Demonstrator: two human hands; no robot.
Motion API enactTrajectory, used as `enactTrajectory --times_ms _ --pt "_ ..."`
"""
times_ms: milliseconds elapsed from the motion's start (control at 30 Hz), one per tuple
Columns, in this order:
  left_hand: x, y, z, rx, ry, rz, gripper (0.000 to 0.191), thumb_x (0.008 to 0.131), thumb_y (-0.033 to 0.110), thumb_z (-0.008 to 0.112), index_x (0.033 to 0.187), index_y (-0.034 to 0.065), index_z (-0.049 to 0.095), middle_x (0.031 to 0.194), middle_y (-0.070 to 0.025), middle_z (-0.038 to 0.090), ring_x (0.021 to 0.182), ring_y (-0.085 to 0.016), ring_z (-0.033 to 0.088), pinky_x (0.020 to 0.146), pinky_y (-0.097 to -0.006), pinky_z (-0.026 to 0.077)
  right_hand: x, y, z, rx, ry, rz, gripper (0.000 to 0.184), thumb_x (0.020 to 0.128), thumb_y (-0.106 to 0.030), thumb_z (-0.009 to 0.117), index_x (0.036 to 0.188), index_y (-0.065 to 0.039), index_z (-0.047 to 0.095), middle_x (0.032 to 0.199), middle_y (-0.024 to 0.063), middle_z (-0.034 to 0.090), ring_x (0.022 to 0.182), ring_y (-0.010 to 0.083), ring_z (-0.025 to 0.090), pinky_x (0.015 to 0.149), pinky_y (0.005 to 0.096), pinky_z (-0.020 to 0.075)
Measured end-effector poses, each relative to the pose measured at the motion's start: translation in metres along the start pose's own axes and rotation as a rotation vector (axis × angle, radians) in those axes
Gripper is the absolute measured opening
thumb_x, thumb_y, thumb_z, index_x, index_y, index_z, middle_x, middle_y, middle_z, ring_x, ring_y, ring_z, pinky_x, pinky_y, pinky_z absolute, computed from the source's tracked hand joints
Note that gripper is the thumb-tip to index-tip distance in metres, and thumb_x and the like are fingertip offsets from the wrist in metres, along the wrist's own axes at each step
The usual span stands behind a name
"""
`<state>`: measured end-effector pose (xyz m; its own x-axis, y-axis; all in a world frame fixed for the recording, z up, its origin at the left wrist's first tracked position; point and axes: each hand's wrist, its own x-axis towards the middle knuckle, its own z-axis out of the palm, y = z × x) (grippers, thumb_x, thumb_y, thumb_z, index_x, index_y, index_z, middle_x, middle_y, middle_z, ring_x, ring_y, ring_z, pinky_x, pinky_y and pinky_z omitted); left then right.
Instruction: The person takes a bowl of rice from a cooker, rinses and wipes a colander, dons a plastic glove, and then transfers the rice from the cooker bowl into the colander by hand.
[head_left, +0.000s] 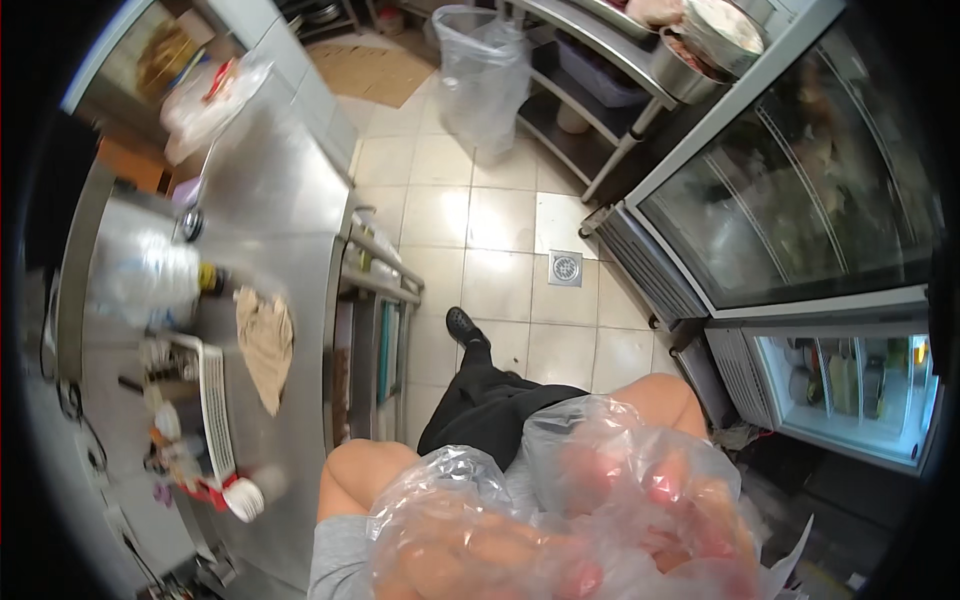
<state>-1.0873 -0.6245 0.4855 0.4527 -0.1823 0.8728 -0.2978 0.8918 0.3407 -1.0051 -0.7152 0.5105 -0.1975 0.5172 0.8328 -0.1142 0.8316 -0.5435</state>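
Note:
Close below the camera, my left hand (450, 551) is inside loose clear plastic, which looks like a disposable glove. Its fingers reach toward the right. Beside it is my right hand (667, 487), also covered by crinkled clear plastic (581, 420) that puffs out around the wrist. The two hands are close together in front of my chest, elbows bent. Reddish fingertips show through the film. Glare and blur hide whether the fingers pinch the plastic or anything else. A thin whitish edge (795, 551) sticks out right of my right hand.
A steel counter (292, 465) on the left holds a beige cloth (266, 345), a large clear bottle (150, 274) and a white basket (216, 412). On the right stand glass-door refrigerators (795, 172). Ahead are a bag-lined bin (484, 82), steel shelving (570, 112) and a floor drain (565, 268).

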Motion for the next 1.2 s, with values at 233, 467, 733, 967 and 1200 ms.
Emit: enactTrajectory --times_ms 233,467,733,967,1200 --pt "0.03 0.025 -0.107 -0.084 -0.067 -0.057 0.049 0.075 0.027 0.059 0.112 0.0023 0.04 0.117 -0.0252 0.042 0.101 -0.038 0.045 0.082 -0.0522 0.038 0.008 0.025 -0.09 -0.148 0.05 0.02 0.035 0.074 -0.021 0.06 0.102 -0.001 0.054 0.094 0.0145 0.057 0.088 0.0247 0.057 0.076 0.0358 0.0468" --pt "0.049 0.025 -0.214 -0.079 -0.002 -0.162 0.048 0.076 0.026 0.058 0.113 0.0018 0.039 0.118 -0.0248 0.042 0.103 -0.038 0.044 0.083 -0.0516 0.038 0.001 0.054 -0.161 -0.206 0.134 -0.022 0.036 0.073 -0.02 0.061 0.103 -0.001 0.054 0.094 0.0148 0.057 0.088 0.0254 0.056 0.076 0.0363 0.0465" --pt "0.065 -0.007 -0.353 0.234 0.258 -0.386 0.047 0.076 0.024 0.056 0.113 0.0013 0.039 0.119 -0.0243 0.041 0.104 -0.038 0.043 0.085 -0.051 0.037 -0.02 0.081 -0.274 -0.184 0.181 -0.022 0.036 0.071 -0.018 0.061 0.103 -0.001 0.054 0.095 0.015 0.056 0.088 0.0262 0.056 0.076 0.0369 0.0462" --pt "0.088 -0.029 -0.476 0.555 0.572 -0.568 0.046 0.077 0.023 0.055 0.114 0.0008 0.039 0.119 -0.0238 0.041 0.106 -0.038 0.043 0.086 -0.0504 0.036 -0.045 0.083 -0.389 -0.088 0.134 -0.05 0.037 0.07 -0.017 0.061 0.103 -0.001 0.054 0.096 0.0153 0.056 0.089 0.027 0.056 0.076 0.0374 0.0459" --pt "0.098 -0.036 -0.551 0.685 0.795 -0.59 0.045 0.078 0.022 0.054 0.115 0.0003 0.039 0.12 -0.0234 0.04 0.107 -0.038 0.042 0.087 -0.0499 0.036 -0.063 0.086 -0.474 0.016 0.126 -0.039 0.038 0.069 -0.016 0.061 0.103 -0.002 0.054 0.097 0.0155 0.056 0.089 0.0277 0.056 0.076 0.0379 0.0457"
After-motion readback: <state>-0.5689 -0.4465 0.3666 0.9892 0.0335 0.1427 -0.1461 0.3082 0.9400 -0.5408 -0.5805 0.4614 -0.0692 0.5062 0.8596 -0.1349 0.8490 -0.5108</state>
